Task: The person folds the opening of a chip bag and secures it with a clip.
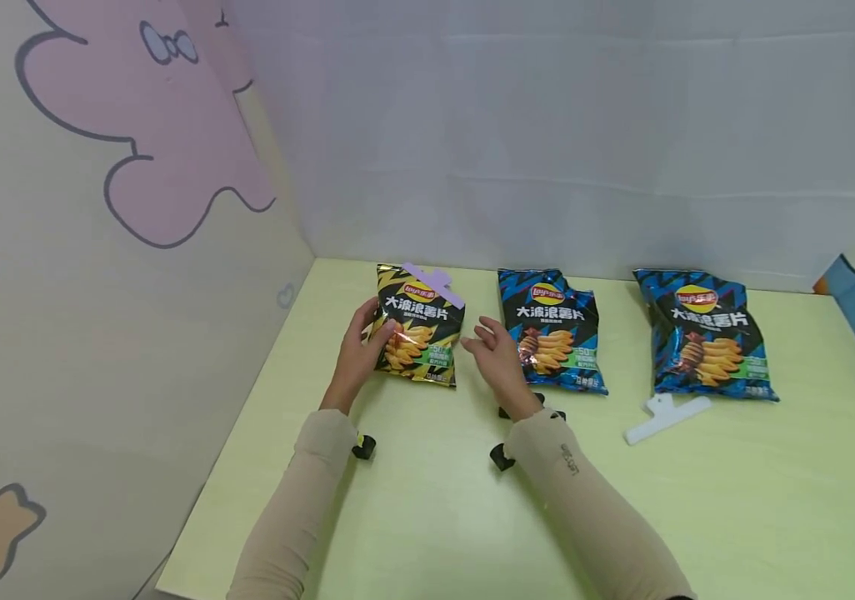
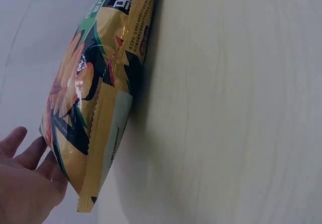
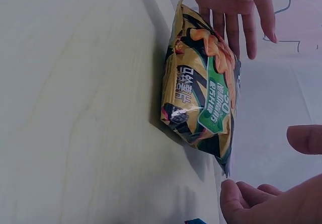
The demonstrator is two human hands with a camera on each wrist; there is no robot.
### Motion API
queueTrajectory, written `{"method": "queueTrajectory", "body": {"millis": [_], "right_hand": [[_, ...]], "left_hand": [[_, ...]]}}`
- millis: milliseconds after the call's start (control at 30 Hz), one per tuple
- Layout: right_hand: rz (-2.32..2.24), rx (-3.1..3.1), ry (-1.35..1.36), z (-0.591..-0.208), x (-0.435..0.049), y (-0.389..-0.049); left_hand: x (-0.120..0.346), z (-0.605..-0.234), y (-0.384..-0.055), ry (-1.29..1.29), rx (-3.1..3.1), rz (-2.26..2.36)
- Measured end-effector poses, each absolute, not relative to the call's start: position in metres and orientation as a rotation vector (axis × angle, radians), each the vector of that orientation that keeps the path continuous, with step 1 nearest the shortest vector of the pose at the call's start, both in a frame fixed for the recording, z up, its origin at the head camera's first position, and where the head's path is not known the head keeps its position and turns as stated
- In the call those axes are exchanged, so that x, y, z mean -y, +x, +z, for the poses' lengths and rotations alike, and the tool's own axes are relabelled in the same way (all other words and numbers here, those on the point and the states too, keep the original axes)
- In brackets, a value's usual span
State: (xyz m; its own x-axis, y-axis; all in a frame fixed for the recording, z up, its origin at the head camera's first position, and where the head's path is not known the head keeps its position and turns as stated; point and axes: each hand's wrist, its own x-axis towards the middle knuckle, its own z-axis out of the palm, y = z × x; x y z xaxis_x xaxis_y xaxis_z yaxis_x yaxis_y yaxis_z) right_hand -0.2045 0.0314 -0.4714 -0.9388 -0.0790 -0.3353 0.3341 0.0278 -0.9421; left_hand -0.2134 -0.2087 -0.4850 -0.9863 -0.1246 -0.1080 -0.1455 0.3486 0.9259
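A black-and-yellow chip bag [image 1: 427,333] lies on the table, with a lilac bag clip [image 1: 435,284] across its upper right corner. My left hand [image 1: 358,354] is at the bag's left edge, its fingers fairly straight along the side and the thumb apart from them, as the right wrist view shows. My right hand [image 1: 498,362] is off the bag's right side, fingers loosely bent and thumb apart. In the right wrist view, the fingertips of that right hand [image 3: 282,204] come close to a bag corner; contact is unclear. The clip is hidden in both wrist views.
Two black-and-blue chip bags lie to the right, one in the middle [image 1: 558,333] and one farther right [image 1: 712,337]. Below the farther one is a white bag clip [image 1: 667,417]. A pale wall [image 1: 547,167] rises behind the yellow-green table [image 1: 427,508], and another wall stands left.
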Motion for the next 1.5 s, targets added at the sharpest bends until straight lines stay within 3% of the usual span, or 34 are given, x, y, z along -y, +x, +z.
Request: {"method": "queueTrajectory", "body": {"millis": [1067, 1500], "right_hand": [[-2.055, -2.096, 0.165, -0.447, -0.067, -0.204], [-2.085, -2.162, 0.285, -0.448, -0.085, -0.204]], "left_hand": [[0.161, -0.471, -0.218, 0.094, -2.519, 1.882], [0.133, -0.469, -0.220, 0.227, -2.436, 1.974]]}}
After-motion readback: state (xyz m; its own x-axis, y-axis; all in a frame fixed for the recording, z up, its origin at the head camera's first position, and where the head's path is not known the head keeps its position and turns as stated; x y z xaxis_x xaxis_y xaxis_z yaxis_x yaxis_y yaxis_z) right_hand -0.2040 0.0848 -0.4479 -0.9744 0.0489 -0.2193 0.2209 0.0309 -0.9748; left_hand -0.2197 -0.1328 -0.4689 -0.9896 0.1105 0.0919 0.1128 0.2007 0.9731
